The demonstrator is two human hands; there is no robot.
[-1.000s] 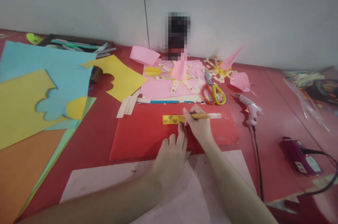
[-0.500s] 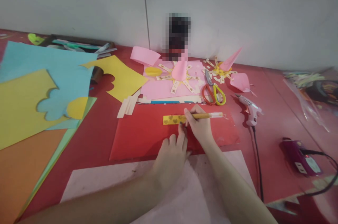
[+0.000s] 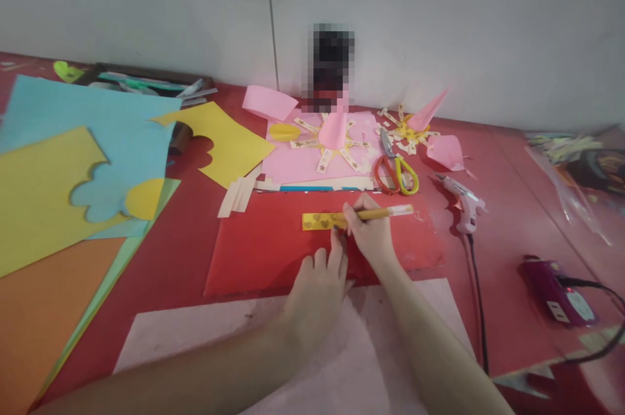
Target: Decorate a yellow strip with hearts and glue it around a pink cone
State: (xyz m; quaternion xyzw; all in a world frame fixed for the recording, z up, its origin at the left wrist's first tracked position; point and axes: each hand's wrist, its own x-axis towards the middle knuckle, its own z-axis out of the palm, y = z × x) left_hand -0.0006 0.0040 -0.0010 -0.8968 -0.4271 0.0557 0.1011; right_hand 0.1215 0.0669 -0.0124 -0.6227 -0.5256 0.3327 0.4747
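Note:
My right hand is closed round a yellow pen, whose tip meets the right end of a yellow paper strip printed with small hearts. The strip lies on a red paper sheet. My left hand rests palm down on the near edge of that sheet, fingers stretched forward and pressing the paper just below the strip.
Red and yellow scissors, a glue gun with its cord and a purple power strip lie to the right. Pink paper with cones sits behind. Blue, yellow and orange sheets cover the left. A pale sheet lies nearest me.
Almost nothing has moved. The view has shifted slightly, and my right hand with the pen has edged a little to the right along the strip.

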